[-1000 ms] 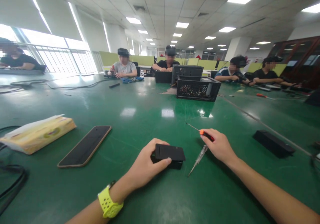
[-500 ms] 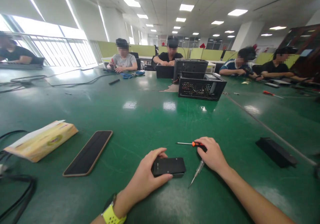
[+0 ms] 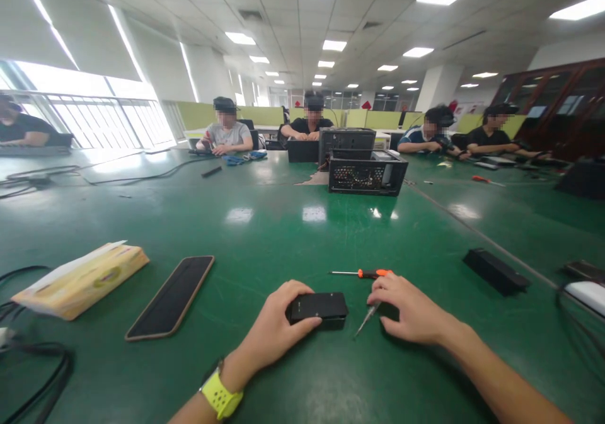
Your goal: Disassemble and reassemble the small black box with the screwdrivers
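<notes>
My left hand (image 3: 278, 323) is wrapped around one end of a small black rectangular box (image 3: 326, 307) resting on the green table. Over to the right, my right hand (image 3: 411, 310) has its thumb and fingers apart. Its fingertips touch or hover at the upper end of a small screwdriver with a clear handle (image 3: 370, 314), whose tip points down and left. Just beyond those fingers lies an orange-and-black screwdriver (image 3: 366, 274), its shaft pointing left.
A phone (image 3: 172, 298) and a yellow tissue pack (image 3: 89, 279) lie on the left, near black cables (image 3: 51, 361). A black block (image 3: 496, 271) sits on the right. Ahead stands a black computer case (image 3: 368, 175). Several people work around the table's far side.
My right hand has drawn back from the orange screwdriver's handle toward the clear-handled one, with its fingers spreading. The left hand keeps hold of the black box. The view has shifted to the right.
</notes>
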### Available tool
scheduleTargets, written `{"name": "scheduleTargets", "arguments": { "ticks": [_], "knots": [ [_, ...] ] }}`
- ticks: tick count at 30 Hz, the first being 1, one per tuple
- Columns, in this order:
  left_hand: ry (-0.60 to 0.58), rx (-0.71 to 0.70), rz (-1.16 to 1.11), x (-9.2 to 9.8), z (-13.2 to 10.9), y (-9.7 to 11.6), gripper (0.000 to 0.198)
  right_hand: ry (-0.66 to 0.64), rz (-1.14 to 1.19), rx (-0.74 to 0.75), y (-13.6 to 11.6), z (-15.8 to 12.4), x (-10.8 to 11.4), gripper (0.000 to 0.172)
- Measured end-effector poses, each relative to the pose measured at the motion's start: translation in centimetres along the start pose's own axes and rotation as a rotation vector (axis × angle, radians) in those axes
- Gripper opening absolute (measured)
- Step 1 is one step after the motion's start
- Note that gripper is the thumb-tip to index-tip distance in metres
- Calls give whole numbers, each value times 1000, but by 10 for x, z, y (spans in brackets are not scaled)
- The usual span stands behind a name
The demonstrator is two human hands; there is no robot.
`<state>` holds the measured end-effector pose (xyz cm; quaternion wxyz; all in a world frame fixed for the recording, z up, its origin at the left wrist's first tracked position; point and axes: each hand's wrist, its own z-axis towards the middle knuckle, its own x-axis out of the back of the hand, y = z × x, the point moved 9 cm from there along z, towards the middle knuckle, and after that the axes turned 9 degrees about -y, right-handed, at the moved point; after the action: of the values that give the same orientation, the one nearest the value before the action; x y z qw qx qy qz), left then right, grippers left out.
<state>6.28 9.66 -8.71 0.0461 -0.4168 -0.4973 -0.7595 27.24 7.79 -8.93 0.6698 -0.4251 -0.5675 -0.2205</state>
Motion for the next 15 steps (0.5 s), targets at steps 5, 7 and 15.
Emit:
{"name": "scheduleTargets", "arguments": {
  "ticks": [5, 7, 15],
  "knots": [
    [-22, 7, -49, -2, -6, 6, 28, -4, -11, -91, 5, -3, 3, 16],
    [-27, 22, -66, -2, -7, 7, 29, 9, 100, -111, 12, -4, 8, 13],
    [-26, 97, -70, -2, -4, -1, 33, 205, 991, -170, 45, -7, 2, 46]
  ]
}}
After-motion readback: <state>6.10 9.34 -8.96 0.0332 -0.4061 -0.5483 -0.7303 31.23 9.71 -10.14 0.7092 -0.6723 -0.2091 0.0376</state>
